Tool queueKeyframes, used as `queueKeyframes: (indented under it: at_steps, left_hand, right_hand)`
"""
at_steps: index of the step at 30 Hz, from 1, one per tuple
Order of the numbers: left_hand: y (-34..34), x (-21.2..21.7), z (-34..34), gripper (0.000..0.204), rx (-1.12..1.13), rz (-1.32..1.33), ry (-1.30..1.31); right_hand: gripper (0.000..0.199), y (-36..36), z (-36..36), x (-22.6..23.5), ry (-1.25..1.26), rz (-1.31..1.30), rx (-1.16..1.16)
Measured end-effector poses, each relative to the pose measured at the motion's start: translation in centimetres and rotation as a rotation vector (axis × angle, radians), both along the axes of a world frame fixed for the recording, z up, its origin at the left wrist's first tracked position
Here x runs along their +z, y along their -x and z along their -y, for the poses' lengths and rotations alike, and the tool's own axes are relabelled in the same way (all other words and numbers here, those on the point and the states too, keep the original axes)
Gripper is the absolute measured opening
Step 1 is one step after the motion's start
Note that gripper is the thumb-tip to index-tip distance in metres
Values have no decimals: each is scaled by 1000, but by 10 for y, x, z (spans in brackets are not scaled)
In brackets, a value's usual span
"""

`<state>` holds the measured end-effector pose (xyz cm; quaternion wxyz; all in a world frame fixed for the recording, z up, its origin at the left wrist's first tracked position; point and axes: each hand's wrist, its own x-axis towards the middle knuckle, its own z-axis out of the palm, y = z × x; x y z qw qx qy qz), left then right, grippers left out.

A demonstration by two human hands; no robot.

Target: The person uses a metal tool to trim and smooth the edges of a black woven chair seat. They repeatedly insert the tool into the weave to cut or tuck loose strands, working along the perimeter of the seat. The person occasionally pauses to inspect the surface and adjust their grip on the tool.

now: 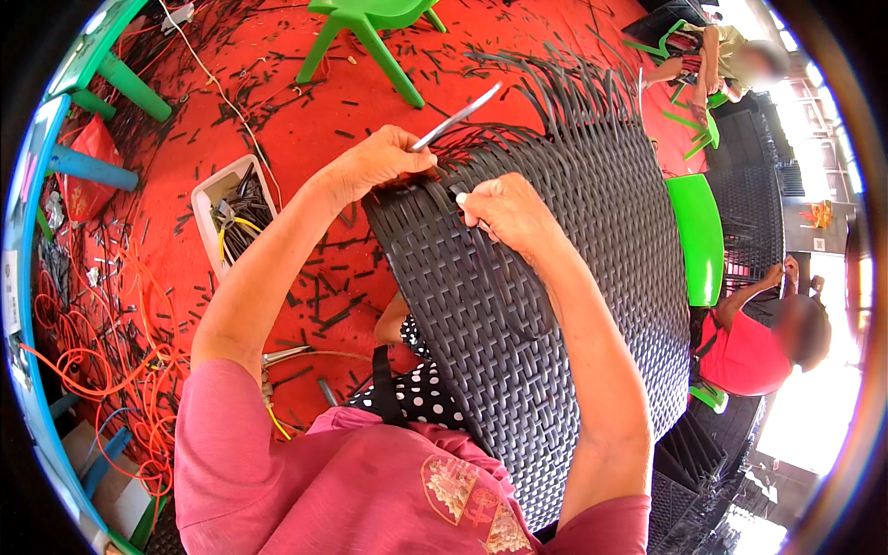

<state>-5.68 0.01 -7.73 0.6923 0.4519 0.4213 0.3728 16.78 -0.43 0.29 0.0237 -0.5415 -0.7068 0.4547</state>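
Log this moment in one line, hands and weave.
left hand: holds grey rod | right hand: closed over black weave, contents unclear | strands: loose, far edge

Your left grip [393,159] is closed, fingers curled, on a bare left forearm [276,242] that slants up and inward from a bent left elbow [222,347]. Your right grip [511,213], slightly lower and apart, is closed with its thumb [474,203] pointing left; your right forearm [597,338] slopes leftward.
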Motion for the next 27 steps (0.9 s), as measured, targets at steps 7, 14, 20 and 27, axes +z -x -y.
queueKeyframes:
  at_steps: [7, 14, 20, 27]
  left_hand:
    - [0, -5, -2, 17, 44, -16, -94]
    - [46, -2, -48, 16, 541, -240, -7]
    - [173, -22, -96, 17, 1131, -199, 78]
    - [221, -20, -77, 23, 1515, -118, 64]
  right_hand:
    - [47, 6, -5, 5, 68, -18, -42]
    - [57, -31, 12, 24, 24, -323, -530]
    - [25, -63, 49, 7, -117, -383, -420]
    - [14, -66, 69, -16, -360, -425, -351]
